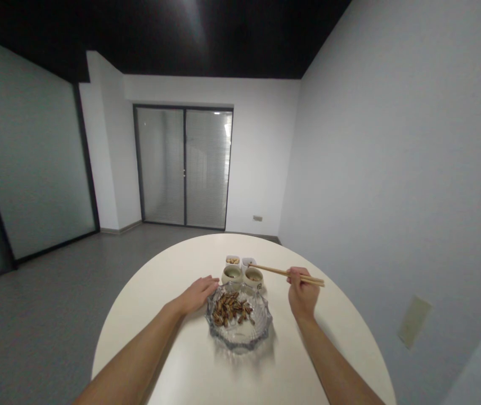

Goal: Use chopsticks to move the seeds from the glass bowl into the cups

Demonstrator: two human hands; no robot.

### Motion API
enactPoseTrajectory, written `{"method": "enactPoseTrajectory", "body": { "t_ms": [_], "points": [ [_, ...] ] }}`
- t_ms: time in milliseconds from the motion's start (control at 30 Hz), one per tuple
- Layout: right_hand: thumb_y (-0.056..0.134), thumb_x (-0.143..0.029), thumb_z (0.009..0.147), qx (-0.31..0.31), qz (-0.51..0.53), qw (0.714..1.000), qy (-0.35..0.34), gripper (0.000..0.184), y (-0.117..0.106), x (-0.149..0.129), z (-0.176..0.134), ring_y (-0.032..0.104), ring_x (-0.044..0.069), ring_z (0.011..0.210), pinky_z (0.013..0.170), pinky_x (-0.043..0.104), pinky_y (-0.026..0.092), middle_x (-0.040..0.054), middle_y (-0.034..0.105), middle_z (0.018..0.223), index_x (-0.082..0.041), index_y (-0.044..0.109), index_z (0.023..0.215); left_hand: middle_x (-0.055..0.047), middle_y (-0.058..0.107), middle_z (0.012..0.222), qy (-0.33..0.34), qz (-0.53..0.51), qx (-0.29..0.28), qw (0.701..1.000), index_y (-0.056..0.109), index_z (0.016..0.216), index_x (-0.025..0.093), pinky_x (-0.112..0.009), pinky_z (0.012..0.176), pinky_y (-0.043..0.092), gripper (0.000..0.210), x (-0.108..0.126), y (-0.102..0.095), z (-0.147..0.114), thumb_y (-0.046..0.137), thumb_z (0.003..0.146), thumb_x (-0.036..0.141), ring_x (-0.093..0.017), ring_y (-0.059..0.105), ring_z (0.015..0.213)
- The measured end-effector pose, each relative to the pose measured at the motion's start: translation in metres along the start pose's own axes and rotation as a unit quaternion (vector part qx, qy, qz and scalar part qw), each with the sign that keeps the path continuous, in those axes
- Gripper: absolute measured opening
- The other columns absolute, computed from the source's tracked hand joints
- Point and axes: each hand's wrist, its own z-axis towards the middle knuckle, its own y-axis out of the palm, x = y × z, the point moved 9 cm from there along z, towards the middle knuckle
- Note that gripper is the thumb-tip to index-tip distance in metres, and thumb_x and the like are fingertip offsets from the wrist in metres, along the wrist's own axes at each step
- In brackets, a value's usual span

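Observation:
My right hand (pixel 302 292) grips a pair of wooden chopsticks (pixel 280 271), whose tips reach left to a small white dish (pixel 246 261). What lies at the tips is too small to make out. Stretched out beside a scalloped clear glass bowl (pixel 261 329), my left hand (pixel 200 292) has its fingers at the bowl's far left rim. Many brown, striped, elongated pieces (pixel 227 308) lie in the bowl, mostly on its left side. Just behind it stand two small pale cups, a left cup (pixel 232 275) and a right cup (pixel 254 278) with a dark mark.
A second white dish (pixel 232 260) with pale tan pieces sits behind the left cup. Everything stands on a round white table (pixel 172 365). A white wall (pixel 392 169) rises close on the right. Glass doors (pixel 184 169) with blinds are at the back.

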Motion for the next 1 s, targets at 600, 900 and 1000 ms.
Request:
{"method": "enactPoseTrajectory", "body": {
  "t_ms": [600, 900, 1000],
  "points": [
    [0.056, -0.075, 0.093, -0.041, -0.057, 0.997, 0.015, 0.061, 0.011, 0.019, -0.001, 0.065, 0.022, 0.058, 0.056, 0.029, 0.046, 0.0039, 0.070, 0.063, -0.019, 0.076, 0.081, -0.007, 0.060, 0.154, 0.003, 0.010, -0.006, 1.000, 0.070, 0.139, 0.024, -0.051, 0.128, 0.026, 0.075, 0.002, 0.000, -0.001, 0.027, 0.103, 0.075, -0.036, 0.044, 0.149],
    [0.055, -0.073, 0.094, -0.025, -0.027, 0.999, 0.014, 0.059, 0.003, 0.013, 0.002, 0.061, 0.021, 0.059, 0.057, 0.030, 0.046, 0.0030, 0.066, 0.063, -0.019, 0.072, 0.078, -0.007, 0.060, 0.154, -0.007, 0.000, -0.003, 1.000, 0.070, 0.140, 0.025, -0.051, 0.129, 0.024, 0.076, -0.004, 0.000, 0.000, 0.030, 0.102, 0.077, -0.037, 0.043, 0.150],
    [0.056, -0.075, 0.093, -0.014, 0.000, 1.000, 0.005, 0.060, -0.002, 0.001, 0.001, 0.059, 0.020, 0.058, 0.057, 0.030, 0.045, 0.0025, 0.064, 0.061, -0.020, 0.070, 0.073, -0.006, 0.059, 0.155, -0.004, 0.003, -0.010, 1.000, 0.071, 0.138, 0.025, -0.049, 0.129, 0.023, 0.075, -0.002, 0.001, 0.001, 0.029, 0.102, 0.076, -0.036, 0.042, 0.150]
  ]
}}
